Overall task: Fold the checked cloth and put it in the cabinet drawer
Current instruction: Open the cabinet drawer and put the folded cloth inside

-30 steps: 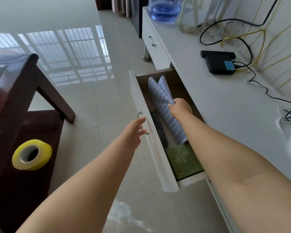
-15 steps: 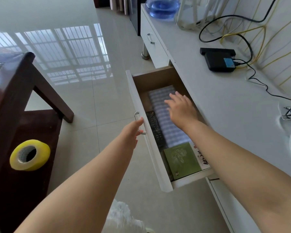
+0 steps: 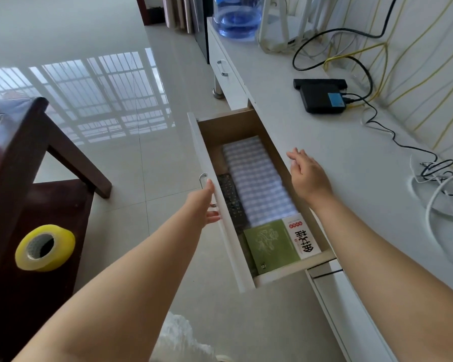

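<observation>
Fingers of the left hand (image 3: 204, 205) grip the drawer handle (image 3: 203, 176); right hand (image 3: 307, 175) hovers spread, empty.

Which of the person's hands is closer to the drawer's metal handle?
The left. The left hand is right at the drawer handle on the white drawer front, fingers curled by it. The right hand is across the open drawer, above its far edge by the cabinet top.

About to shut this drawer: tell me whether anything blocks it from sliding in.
Nothing visible does. The checked cloth lies flat inside the drawer, the right hand is over the cabinet top, and the left hand is at the handle.
</observation>
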`<state>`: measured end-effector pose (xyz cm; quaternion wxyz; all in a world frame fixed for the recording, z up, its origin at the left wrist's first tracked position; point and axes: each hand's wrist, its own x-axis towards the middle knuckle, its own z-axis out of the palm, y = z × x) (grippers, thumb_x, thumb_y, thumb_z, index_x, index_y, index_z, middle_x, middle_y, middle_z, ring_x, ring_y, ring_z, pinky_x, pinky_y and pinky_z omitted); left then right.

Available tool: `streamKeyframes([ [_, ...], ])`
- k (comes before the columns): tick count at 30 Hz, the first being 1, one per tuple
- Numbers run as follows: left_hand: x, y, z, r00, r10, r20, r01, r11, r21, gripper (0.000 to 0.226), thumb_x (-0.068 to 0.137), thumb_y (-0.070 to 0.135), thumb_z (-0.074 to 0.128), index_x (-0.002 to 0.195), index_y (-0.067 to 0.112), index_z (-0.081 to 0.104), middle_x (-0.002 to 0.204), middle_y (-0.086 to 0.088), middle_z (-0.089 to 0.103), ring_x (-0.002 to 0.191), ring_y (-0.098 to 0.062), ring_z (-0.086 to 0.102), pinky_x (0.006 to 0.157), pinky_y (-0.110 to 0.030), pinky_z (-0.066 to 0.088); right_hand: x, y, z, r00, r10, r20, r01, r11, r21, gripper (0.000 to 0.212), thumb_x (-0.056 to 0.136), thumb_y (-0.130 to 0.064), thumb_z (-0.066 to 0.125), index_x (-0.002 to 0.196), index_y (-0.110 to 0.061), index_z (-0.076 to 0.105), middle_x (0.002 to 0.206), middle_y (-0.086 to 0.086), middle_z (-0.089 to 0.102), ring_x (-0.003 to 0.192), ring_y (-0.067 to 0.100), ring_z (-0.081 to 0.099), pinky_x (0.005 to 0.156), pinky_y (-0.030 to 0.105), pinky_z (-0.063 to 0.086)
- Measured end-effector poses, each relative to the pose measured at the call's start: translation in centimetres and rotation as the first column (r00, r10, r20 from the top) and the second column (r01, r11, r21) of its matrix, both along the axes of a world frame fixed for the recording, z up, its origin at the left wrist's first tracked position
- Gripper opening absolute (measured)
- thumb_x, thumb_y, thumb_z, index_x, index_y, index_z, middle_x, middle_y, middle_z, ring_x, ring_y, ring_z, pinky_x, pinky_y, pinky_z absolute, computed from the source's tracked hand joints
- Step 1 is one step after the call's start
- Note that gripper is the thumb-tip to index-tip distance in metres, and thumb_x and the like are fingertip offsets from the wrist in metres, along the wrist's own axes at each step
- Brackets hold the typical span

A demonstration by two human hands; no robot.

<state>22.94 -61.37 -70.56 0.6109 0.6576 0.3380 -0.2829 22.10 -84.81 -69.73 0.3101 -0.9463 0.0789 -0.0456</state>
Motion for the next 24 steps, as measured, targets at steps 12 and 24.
streamKeyframes([
  [12,-0.2,-9.6,-0.1,0.982,-0.107,0.156,0.14,0.965,-0.223,0.051,0.098,0.055,0.029,0.143,0.03,0.033,0.143,-0.009,0.04,0.12,-0.034,0.053,0.105,-0.044,0.039,-0.2,-0.3,0.4,0.994,-0.108,-0.003,0.102,0.933,0.344,0.037,0.099,-0.021,0.035,0.134,-0.02,0.049,0.139,-0.004,0.053,0.128,0.012,0.047,0.107,0.025,0.035],
  [24,0.6,-13.7,-1.1,0.953,-0.266,0.146,0.302,0.872,-0.385,0.062,0.091,0.067,0.02,0.146,0.038,0.025,0.158,0.009,0.014,0.138,-0.024,0.035,0.115,-0.051,0.012,0.0,-0.4,0.3,0.993,-0.118,0.005,0.111,0.946,0.305,0.042,0.092,-0.014,0.037,0.131,-0.018,0.051,0.135,-0.007,0.057,0.129,0.011,0.046,0.105,0.025,0.033],
])
